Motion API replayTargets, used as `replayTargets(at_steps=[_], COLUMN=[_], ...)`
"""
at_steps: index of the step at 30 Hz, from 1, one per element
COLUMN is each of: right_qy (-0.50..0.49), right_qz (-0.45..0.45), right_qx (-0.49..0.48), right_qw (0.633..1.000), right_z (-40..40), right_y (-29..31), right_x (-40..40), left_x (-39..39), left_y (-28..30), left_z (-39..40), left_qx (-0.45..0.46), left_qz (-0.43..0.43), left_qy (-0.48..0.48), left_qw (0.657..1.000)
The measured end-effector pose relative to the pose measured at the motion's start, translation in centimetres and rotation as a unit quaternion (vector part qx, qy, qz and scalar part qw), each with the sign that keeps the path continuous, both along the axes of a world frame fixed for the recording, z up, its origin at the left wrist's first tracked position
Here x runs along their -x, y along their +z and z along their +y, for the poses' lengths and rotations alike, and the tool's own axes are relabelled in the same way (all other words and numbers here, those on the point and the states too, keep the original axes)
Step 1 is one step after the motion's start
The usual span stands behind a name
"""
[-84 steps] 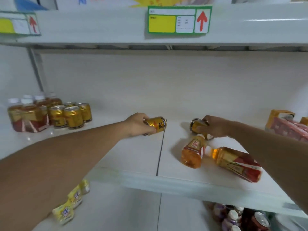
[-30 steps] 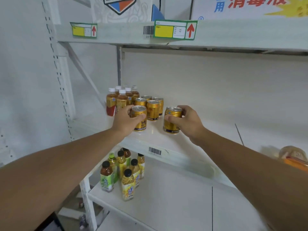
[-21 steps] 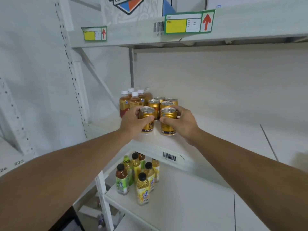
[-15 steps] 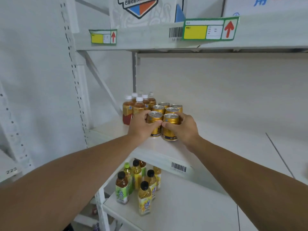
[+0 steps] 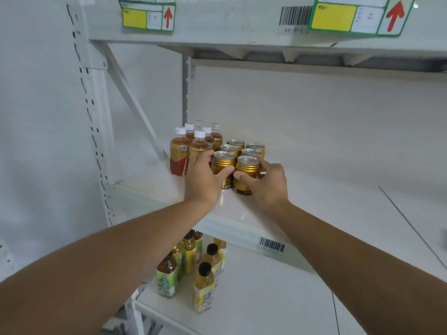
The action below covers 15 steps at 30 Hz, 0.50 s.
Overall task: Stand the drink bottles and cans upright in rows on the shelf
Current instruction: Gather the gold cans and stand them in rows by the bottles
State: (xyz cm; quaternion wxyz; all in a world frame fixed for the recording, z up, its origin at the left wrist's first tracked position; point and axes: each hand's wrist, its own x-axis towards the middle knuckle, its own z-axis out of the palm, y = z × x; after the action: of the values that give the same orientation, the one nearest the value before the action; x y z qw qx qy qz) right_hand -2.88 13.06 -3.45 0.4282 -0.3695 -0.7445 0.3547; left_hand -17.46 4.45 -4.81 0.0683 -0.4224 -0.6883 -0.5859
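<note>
The left hand grasps the near-left can; the right hand grasps the near-right can. Both cans stand upright on the shelf, just in front of the can rows. Press them flush against the rows, keep the bases flat, then release.

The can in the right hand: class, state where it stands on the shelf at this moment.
In the head view, the can stands upright at the front right of the gold can block, gripped by the right hand, beside the left hand's can.
</note>
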Motion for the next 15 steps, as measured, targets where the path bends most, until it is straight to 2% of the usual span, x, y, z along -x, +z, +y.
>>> replayTargets(at_steps=[8, 15], right_qy=[0.001, -0.004], right_qz=[-0.079, -0.121], right_qx=[-0.021, -0.017], right_qw=[0.997, 0.992], right_z=[-0.1, -0.5], right_y=[-1.0, -1.5], right_x=[0.8, 1.3], left_x=[0.8, 0.4], left_y=[-0.8, -0.6], left_z=[0.2, 0.5], left_qx=[0.013, 0.080], left_qz=[-0.056, -0.033], left_qy=[-0.012, -0.020], left_qw=[0.998, 0.996])
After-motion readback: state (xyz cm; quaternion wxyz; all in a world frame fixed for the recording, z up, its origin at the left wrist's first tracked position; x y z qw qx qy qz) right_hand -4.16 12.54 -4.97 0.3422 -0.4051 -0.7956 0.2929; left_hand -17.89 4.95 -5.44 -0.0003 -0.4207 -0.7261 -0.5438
